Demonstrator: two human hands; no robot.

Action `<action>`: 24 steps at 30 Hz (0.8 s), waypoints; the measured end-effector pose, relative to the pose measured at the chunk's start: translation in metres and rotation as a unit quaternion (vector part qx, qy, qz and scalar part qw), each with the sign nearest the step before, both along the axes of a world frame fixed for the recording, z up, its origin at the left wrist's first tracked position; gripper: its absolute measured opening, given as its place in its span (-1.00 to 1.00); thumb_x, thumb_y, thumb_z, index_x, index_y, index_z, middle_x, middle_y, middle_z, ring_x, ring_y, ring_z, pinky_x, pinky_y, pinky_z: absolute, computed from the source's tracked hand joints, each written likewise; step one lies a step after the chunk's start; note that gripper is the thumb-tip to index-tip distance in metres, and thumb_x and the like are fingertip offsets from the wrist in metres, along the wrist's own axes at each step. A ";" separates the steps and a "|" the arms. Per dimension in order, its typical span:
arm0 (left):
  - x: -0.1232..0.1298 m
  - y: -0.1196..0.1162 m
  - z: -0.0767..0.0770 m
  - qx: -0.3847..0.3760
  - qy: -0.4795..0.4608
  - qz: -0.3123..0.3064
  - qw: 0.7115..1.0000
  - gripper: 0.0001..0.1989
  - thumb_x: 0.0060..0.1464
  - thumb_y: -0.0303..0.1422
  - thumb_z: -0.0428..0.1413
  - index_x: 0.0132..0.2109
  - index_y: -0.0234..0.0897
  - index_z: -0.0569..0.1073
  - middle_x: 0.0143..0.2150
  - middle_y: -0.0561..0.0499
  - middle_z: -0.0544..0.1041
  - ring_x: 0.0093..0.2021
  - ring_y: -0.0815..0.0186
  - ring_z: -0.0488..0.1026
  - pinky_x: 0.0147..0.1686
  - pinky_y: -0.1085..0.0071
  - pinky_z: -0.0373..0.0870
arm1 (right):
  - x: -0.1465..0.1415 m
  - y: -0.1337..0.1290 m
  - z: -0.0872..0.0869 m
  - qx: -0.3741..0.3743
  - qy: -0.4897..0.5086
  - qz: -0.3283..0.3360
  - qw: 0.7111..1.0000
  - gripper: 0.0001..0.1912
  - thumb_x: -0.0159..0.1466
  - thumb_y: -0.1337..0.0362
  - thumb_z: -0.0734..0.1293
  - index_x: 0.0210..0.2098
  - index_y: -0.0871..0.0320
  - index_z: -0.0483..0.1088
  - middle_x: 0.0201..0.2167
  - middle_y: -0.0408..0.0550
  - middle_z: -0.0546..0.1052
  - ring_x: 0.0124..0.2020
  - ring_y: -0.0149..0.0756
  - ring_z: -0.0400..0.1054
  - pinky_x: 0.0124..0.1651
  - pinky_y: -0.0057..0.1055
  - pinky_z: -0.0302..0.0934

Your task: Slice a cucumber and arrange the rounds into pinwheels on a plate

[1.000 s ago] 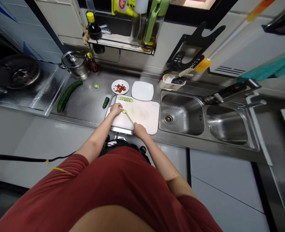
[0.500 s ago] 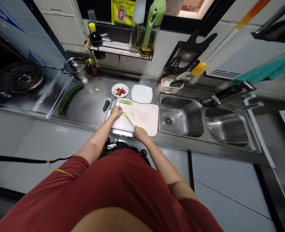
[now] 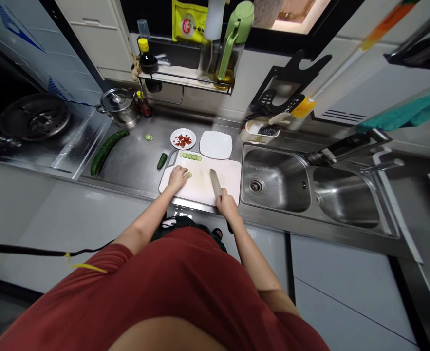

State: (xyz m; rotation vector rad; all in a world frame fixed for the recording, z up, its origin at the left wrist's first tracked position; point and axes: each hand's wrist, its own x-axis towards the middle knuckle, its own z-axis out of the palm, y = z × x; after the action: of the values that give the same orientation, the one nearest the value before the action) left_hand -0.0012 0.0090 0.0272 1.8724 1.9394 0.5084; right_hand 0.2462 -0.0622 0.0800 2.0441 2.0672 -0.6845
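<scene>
A white cutting board (image 3: 200, 190) lies on the steel counter in front of me. On its left part, my left hand (image 3: 178, 178) has its fingers bent together, the fingertips at a small cucumber slice (image 3: 189, 174). My right hand (image 3: 228, 204) is wrapped round the handle of a kitchen knife (image 3: 215, 183), its blade pointing away from me over the right half of the board. A row of several overlapping cucumber slices (image 3: 191, 156) lies along the board's far edge. Left of the board rests a short cucumber piece (image 3: 161, 161).
Behind the board stand a small plate of chopped red pieces (image 3: 183, 140) and a white square plate (image 3: 215, 145). A long cucumber (image 3: 107, 152), cucumber ends (image 3: 148, 137) and a lidded pot (image 3: 120, 105) are at left. A double sink (image 3: 275, 183) adjoins the board's right side.
The knife in my right hand has moved right, away from the slice, and its blade has turned to point more straight ahead. My left hand stays by the slice. The view has shifted slightly.
</scene>
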 end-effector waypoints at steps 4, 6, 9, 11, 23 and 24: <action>0.006 0.000 0.005 -0.013 0.020 0.000 1.000 -0.68 0.14 -0.25 0.05 -0.03 -0.28 0.52 -0.07 -0.17 0.41 0.03 0.10 0.33 0.12 0.27 0.22 | 0.013 0.007 -0.006 0.007 -0.008 -0.022 1.000 -0.65 0.38 0.29 0.05 0.13 0.24 0.14 -0.24 0.16 0.51 -0.21 -0.13 0.43 -0.23 -0.38 0.15; 0.008 0.001 0.008 -0.019 0.028 0.004 0.999 -0.70 0.12 -0.26 0.07 -0.06 -0.28 0.53 -0.08 -0.17 0.41 0.02 0.10 0.33 0.11 0.27 0.24 | 0.018 0.009 -0.008 0.009 -0.010 -0.030 0.999 -0.65 0.38 0.29 0.05 0.12 0.24 0.16 -0.23 0.16 0.51 -0.20 -0.13 0.42 -0.22 -0.38 0.15; 0.010 0.003 0.011 -0.031 0.034 0.013 0.999 -0.75 0.09 -0.27 0.10 -0.14 -0.27 0.54 -0.10 -0.16 0.41 0.01 0.10 0.35 0.07 0.28 0.26 | 0.021 0.012 -0.010 0.015 -0.013 -0.043 0.999 -0.65 0.38 0.29 0.06 0.13 0.25 0.16 -0.23 0.15 0.50 -0.19 -0.15 0.42 -0.21 -0.39 0.15; 0.010 0.005 0.011 -0.037 0.029 0.020 0.999 -0.79 0.08 -0.27 0.11 -0.18 -0.26 0.54 -0.11 -0.16 0.42 0.00 0.10 0.36 0.04 0.29 0.28 | 0.022 0.013 -0.012 0.016 -0.013 -0.049 0.999 -0.64 0.39 0.29 0.06 0.13 0.25 0.15 -0.22 0.16 0.50 -0.19 -0.15 0.41 -0.20 -0.38 0.15; 0.008 0.021 0.013 -0.113 -0.065 0.079 0.988 -0.90 -0.06 -0.41 0.17 -0.31 -0.20 0.46 -0.31 0.05 0.53 -0.28 0.32 0.42 -0.26 0.43 0.28 | 0.021 0.018 -0.008 0.001 -0.001 -0.076 0.997 -0.65 0.38 0.32 0.06 0.13 0.25 0.15 -0.22 0.17 0.50 -0.19 -0.17 0.41 -0.19 -0.38 0.15; 0.007 0.023 0.013 -0.112 -0.073 0.080 0.988 -0.90 -0.06 -0.42 0.17 -0.31 -0.20 0.46 -0.32 0.06 0.53 -0.30 0.34 0.42 -0.28 0.44 0.28 | 0.021 0.018 -0.007 0.001 0.000 -0.078 0.997 -0.65 0.38 0.32 0.06 0.13 0.25 0.14 -0.22 0.17 0.50 -0.20 -0.17 0.41 -0.19 -0.38 0.15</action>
State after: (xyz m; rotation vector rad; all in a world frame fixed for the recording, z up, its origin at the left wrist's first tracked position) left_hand 0.0056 0.0316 0.0403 1.5074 1.9695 0.4394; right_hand 0.2675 -0.0444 0.0728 2.2242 1.9241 -0.7056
